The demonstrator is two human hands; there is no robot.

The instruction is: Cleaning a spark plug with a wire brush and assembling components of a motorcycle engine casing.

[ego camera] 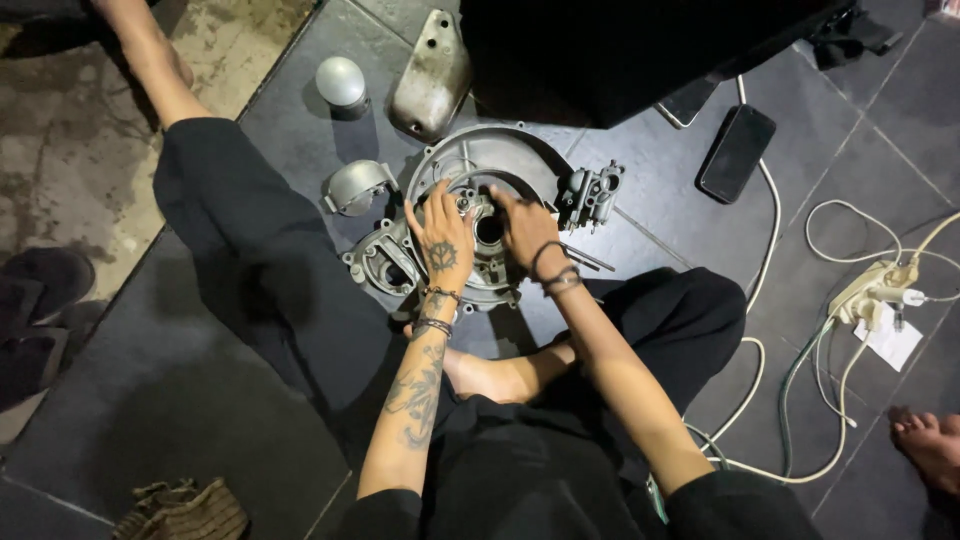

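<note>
Tiles (pixel 150 400) of dark grey ran under everything, and I sat on them with my legs folded so the work lay between my knees, low and close. Far to my left a dark shoe (pixel 45 280) waited at the edge of the paler concrete, and a bundle of striped cloth (pixel 185 510) lay near my hip. Further in, a small domed metal cap (pixel 342 82) stood upright, with a curved grey cover (pixel 355 185) just below it and a long dented metal shield (pixel 432 75) beside the cap, all set within reach, I judged, so that loose parts stayed together. The engine casing (pixel 480 160) lay flat on the floor, its round opening facing up, which let me bear down on it from above. My left hand (pixel 440 240) rested on its left half, fingers (pixel 425 205) spread and curled over the rim near the centre. My right hand (pixel 525 230) sat just beside it, fingers pressed down at the central bore; whether they pinched a small part there, I could not tell. A carburettor (pixel 592 192) touched the casing's right edge. Beyond, a dark phone (pixel 737 152) lay face up, then white cables (pixel 770 230) and a power strip (pixel 875 290). Someone else's bare foot (pixel 930 445) showed at the right.
</note>
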